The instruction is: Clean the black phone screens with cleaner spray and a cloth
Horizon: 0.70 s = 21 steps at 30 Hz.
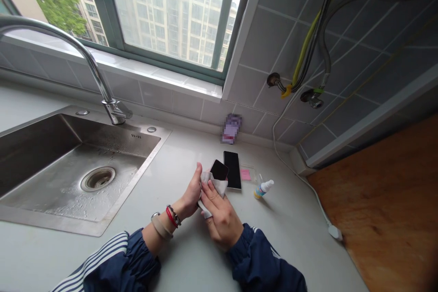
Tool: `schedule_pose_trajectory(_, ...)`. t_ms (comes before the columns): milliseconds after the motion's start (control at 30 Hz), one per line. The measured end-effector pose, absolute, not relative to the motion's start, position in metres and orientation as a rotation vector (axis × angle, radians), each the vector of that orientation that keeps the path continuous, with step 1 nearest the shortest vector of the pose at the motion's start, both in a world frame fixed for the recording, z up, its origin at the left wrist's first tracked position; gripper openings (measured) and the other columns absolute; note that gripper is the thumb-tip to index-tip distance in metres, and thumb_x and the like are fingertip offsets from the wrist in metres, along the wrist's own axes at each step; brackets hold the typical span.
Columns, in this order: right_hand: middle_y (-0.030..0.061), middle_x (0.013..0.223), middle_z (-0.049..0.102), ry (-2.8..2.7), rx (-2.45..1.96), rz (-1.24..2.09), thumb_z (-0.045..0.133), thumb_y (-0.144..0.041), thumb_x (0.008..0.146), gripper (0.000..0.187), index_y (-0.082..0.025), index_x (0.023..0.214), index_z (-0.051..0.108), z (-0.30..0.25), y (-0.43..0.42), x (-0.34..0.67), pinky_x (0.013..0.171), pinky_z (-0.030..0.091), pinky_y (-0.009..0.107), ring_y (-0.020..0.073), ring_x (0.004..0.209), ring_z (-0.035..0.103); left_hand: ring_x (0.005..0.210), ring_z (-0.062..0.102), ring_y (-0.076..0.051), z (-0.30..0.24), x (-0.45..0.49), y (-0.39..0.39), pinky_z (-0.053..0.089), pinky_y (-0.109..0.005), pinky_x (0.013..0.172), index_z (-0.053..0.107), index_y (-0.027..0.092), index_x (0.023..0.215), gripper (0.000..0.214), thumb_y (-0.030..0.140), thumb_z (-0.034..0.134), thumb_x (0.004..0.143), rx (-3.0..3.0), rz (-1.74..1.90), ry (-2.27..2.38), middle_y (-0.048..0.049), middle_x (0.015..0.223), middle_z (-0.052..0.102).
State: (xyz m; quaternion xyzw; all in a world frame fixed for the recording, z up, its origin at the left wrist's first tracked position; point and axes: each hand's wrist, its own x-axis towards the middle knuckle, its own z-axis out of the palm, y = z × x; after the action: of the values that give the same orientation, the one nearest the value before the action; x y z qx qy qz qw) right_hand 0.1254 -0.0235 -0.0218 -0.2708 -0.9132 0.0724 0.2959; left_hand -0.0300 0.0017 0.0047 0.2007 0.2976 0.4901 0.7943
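White cloth (219, 187) meets phone (219, 170) between a person's two hands above the surface (191, 146), right of the sink (163, 132). Wiping appears to be the step in hand. The left hand (191, 196), thumb raised, seems to support the phone from its left; its fingers are hidden, so how far they close cannot be told. The right hand (222, 216) lies nearly flat on the cloth, fingers extended. The phone's dark end juts past the fingertips, toward the surface's back edge, near a larger phone (232, 171). The next move seems to call for steady left-hand support and even pressure from the right.
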Motion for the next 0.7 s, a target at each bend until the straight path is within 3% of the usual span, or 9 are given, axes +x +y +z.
schedule_pose_trajectory(200,0.0106,0.166,0.028,-2.156,-0.986,0.133,0.040,-0.020,0.106,0.061,-0.023,0.164,0.021,-0.0257,-0.0138,0.1333,0.117,0.042,0.057,0.0305,0.155,0.025,0.111,0.070,-0.034,0.0016,-0.0262,-0.0024,0.057,-0.041,0.084,0.057,0.021,0.143,0.078,0.076,0.045,0.090,0.524,0.912,0.658,-0.0147,0.119,0.074)
schedule_pose_trajectory(367,0.0110,0.166,0.029,-2.373,-0.773,0.161,0.042,-0.019,0.103,0.065,-0.018,0.164,0.020,-0.0239,-0.0199,0.1278,0.120,0.039,0.055,0.0304,0.154,0.025,0.108,0.070,-0.031,0.0030,-0.0293,0.0010,0.056,-0.037,0.090,0.064,0.012,0.134,0.075,0.072,0.044,0.093,0.437,1.056,0.744,-0.0160,0.113,0.076)
schedule_pose_trajectory(567,0.0104,0.166,0.029,-2.151,-0.991,0.129,0.041,-0.019,0.105,0.062,-0.023,0.164,0.021,-0.0284,-0.0155,0.1317,0.118,0.043,0.055,0.0297,0.154,0.027,0.105,0.072,-0.031,0.0064,-0.0288,0.0001,0.056,-0.040,0.090,0.057,0.018,0.143,0.077,0.075,0.044,0.092,0.548,0.988,0.561,-0.0141,0.117,0.075)
schedule_pose_trajectory(700,0.0132,0.166,0.029,-2.365,-0.768,0.169,0.042,-0.019,0.103,0.066,-0.016,0.164,0.018,-0.0274,-0.0227,0.1249,0.120,0.039,0.056,0.0315,0.155,0.023,0.103,0.072,-0.032,0.0027,-0.0300,0.0019,0.055,-0.039,0.091,0.063,0.008,0.134,0.081,0.075,0.045,0.092,0.439,1.057,0.621,-0.0181,0.108,0.077)
